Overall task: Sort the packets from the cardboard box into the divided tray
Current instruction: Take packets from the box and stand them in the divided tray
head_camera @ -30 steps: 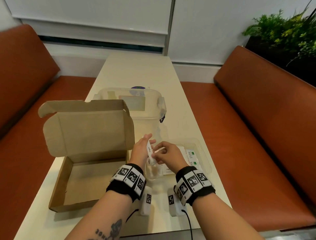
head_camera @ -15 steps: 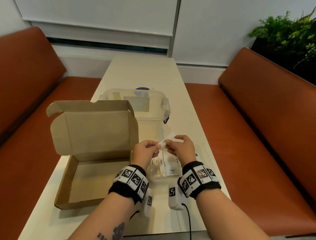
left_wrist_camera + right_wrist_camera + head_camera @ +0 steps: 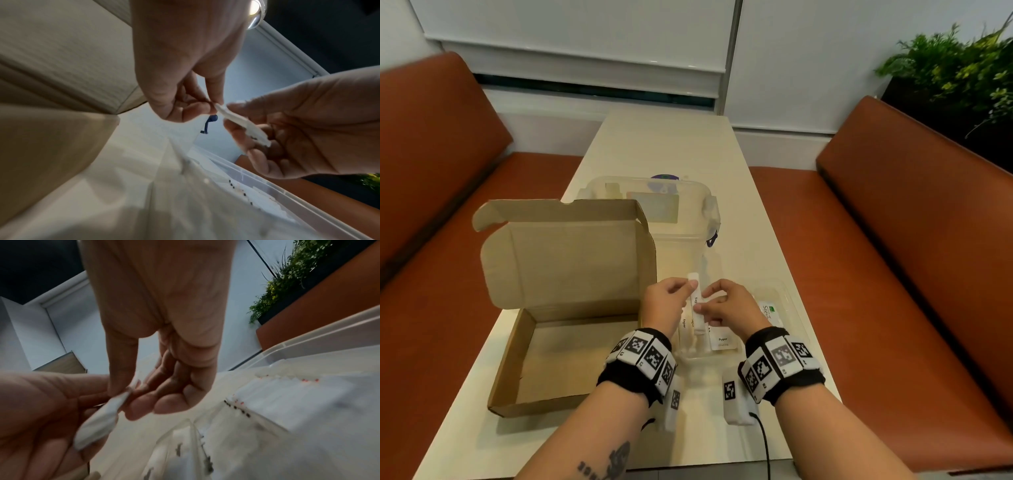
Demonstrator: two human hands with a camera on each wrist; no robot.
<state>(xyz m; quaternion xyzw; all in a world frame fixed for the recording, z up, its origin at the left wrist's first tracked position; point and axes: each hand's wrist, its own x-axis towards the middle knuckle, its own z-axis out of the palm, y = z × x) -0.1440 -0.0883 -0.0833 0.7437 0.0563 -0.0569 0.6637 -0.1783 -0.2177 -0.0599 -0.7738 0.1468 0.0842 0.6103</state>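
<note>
One cardboard box [image 3: 558,308] sits open at your left, lid standing up; its visible floor is bare brown card. Behind it stands one clear lidded tub [image 3: 681,212], contents too hazy to tell. To the box's right, just beside it, lies one clear divided tray [image 3: 789,301]. Its left compartment holds long white sugar sticks [image 3: 688,330]; at least two labels show, the rest are hidden by your hands. The middle compartment holds one white packet marked Pepper [image 3: 722,341], and at the right lie green-marked stevia packets [image 3: 770,310], count unclear.

Your left hand [image 3: 666,306] and right hand [image 3: 729,305] meet over the tray's left side, and between them is one sugar stick [image 3: 695,301], raised above the compartment and tilted away from you. Your left thumb and forefinger pinch its upper part; your right fingers curl round its lower part, thumb against it. The wrist views show both pinches on the same stick [image 3: 242,125].
</note>
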